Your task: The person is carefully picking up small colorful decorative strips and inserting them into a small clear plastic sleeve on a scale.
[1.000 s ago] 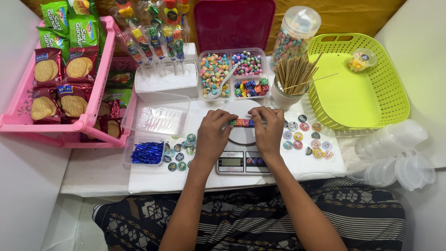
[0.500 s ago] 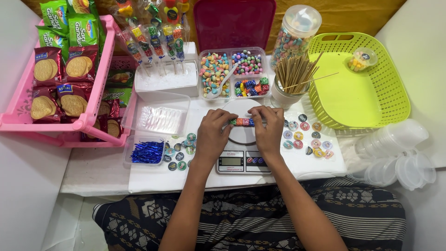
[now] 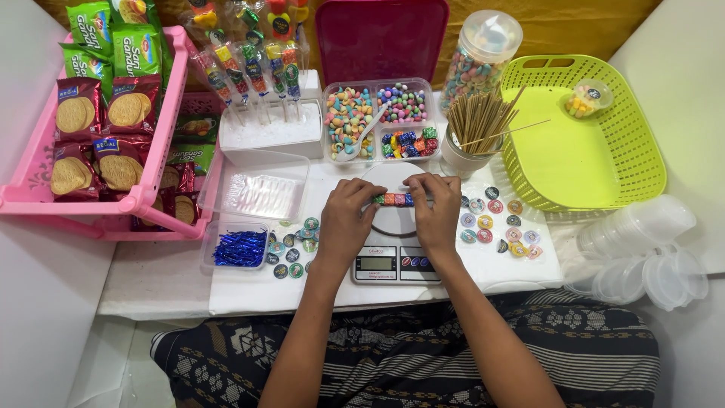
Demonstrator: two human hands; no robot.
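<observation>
Both hands pinch the ends of a short row of coloured wrapped candies (image 3: 393, 199), apparently strung on a thin stick, though the stick is hard to make out: left hand (image 3: 346, 215) closed on the left end, right hand (image 3: 436, 208) closed on the right. The row is held just above the round platform of a digital kitchen scale (image 3: 390, 253). Behind it stands a divided clear candy tray (image 3: 385, 121), with a cup of wooden skewers (image 3: 474, 125) to its right, and round stickers (image 3: 498, 223) lie just right of the scale.
</observation>
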